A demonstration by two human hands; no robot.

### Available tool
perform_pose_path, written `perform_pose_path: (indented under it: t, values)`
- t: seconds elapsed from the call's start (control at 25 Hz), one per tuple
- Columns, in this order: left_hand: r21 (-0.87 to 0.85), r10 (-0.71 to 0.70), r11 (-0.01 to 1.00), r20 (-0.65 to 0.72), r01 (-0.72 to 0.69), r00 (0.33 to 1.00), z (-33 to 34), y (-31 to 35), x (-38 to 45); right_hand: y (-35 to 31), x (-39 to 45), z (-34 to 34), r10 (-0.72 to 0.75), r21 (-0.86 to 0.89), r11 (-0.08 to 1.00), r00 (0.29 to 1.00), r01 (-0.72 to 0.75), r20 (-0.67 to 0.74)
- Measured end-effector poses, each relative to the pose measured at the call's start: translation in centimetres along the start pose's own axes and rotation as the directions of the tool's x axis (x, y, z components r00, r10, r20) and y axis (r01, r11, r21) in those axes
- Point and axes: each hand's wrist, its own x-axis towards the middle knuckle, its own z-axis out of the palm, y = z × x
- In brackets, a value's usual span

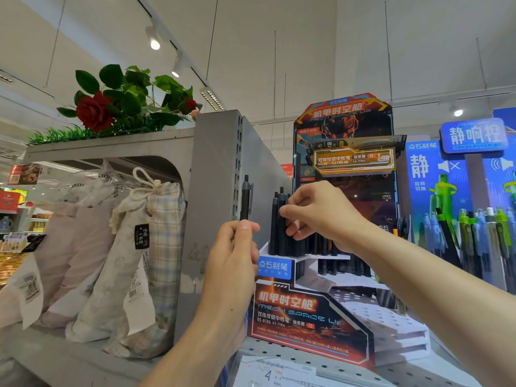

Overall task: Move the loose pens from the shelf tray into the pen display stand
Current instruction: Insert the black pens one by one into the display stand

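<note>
Left hand (236, 255) round upright pen (245, 198)

Black pens (280, 224) stood in a red, orange and white display stand (312, 319), blue signboard (473, 135), red rose (94, 110), plaid bag (164, 247).

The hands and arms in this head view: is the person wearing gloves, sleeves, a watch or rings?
Nothing is worn that shows. The left hand and the right hand are bare, with no gloves and no rings visible. Both forearms are uncovered right down to the bottom and right edges of the picture, so no sleeve shows. No watch or band sits on either wrist. The nails are short and unpainted.
</note>
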Motion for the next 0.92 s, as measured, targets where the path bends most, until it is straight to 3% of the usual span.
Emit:
perform_pose_path:
  t: [0.2, 0.48, 0.68, 0.72, 0.84, 0.92]
  values:
    - [0.033, 0.026, 0.999, 0.006, -0.026, 1.0, -0.4, -0.2, 0.2, 0.0, 0.2, 0.2, 0.041, -0.111, 0.993, 0.999, -0.041, -0.004]
    - [0.009, 0.032, 0.999, 0.038, -0.033, 0.999, -0.8, -0.7, 0.1, 0.0, 0.0, 0.3, 0.098, -0.13, 0.987, 0.994, -0.09, 0.057]
    - [-0.039, 0.01, 0.999, 0.085, -0.007, 0.996, -0.3, -0.7, -0.3, -0.5, -1.0, -0.1, -0.019, -0.289, 0.957, 1.0, 0.014, -0.015]
    - [-0.056, -0.011, 0.998, 0.09, 0.016, 0.996, -0.3, -0.7, -0.2, -0.6, -1.4, -0.2, -0.048, -0.211, 0.976, 0.999, 0.046, -0.005]
    - [-0.076, -0.061, 0.995, 0.108, 0.07, 0.992, 0.0, -0.9, 0.1, -1.5, -2.7, -0.7, -0.069, 0.246, 0.969, 0.981, 0.023, 0.18]
    - [-0.033, -0.047, 0.998, 0.121, 0.051, 0.992, 0.3, -1.2, 0.1, -1.8, -3.2, -0.9, -0.1, 0.353, 0.936, 0.965, 0.009, 0.241]
